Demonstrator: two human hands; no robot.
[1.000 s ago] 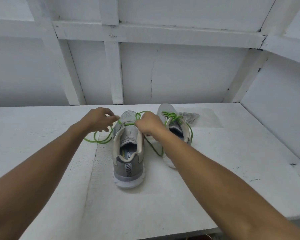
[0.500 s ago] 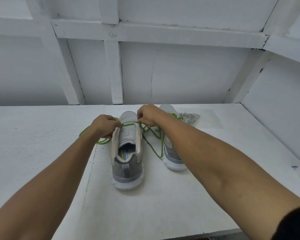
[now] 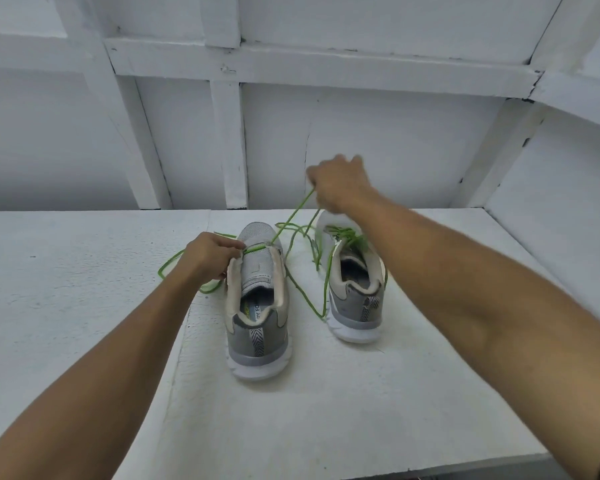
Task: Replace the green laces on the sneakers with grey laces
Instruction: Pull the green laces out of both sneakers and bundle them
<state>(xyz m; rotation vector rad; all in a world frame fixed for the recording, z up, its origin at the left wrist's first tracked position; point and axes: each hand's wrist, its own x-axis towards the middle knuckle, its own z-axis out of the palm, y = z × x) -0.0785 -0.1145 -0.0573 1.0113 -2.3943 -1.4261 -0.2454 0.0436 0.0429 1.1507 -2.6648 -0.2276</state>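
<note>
Two grey sneakers stand heel-towards-me on the white table (image 3: 84,306). The left sneaker (image 3: 257,306) has its tongue bare; a green lace (image 3: 293,216) crosses only its front eyelets. My left hand (image 3: 207,259) grips the sneaker's left edge, fingers by the lace. My right hand (image 3: 340,183) is raised above and behind the shoes, pinching the lace, which runs taut down to the left sneaker. Loose green loops lie left of the shoe and between the pair. The right sneaker (image 3: 355,299) still carries its green lace (image 3: 347,233). My right arm hides the grey laces.
White wall panels with wooden battens close the table at the back and on the right. The table's front edge runs near the bottom of the view.
My right hand has lifted up and to the right, drawing the green lace out of the left sneaker. My left hand stays at the shoe's left side.
</note>
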